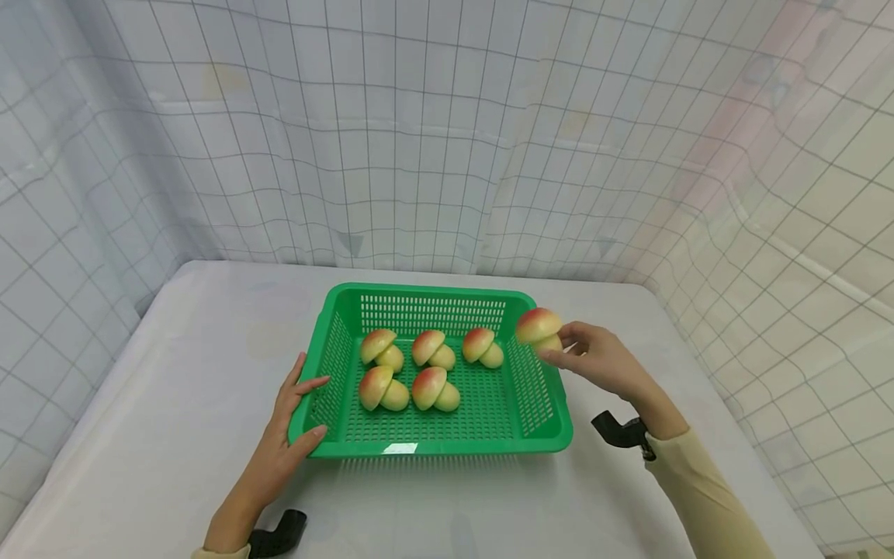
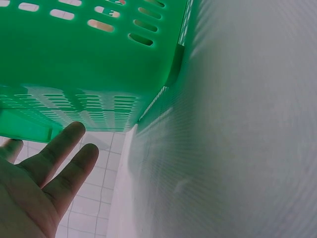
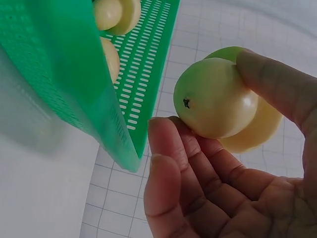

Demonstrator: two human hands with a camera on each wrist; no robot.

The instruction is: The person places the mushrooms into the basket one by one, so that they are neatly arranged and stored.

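Note:
In the head view my right hand (image 1: 606,359) pinches a toy mushroom (image 1: 539,326) between thumb and fingers, just above the right rim of a green plastic basket (image 1: 440,448). The mushroom has a red-and-yellow cap and a pale stem; the right wrist view shows its rounded stem end (image 3: 218,99) with a small dark mark. Several similar toy mushrooms (image 1: 382,390) lie inside the basket in two rows. At the basket's left side rests my left hand (image 1: 282,431), thumb and one finger over the rim. Its other fingers (image 2: 74,173) extend straight outside the wall.
The basket stands on a table with a white cover (image 1: 209,349). White curtains with a dark grid pattern (image 1: 419,155) hang behind and at both sides. A black wrist mount (image 1: 618,429) sticks out from the right wrist, another (image 1: 279,536) from the left.

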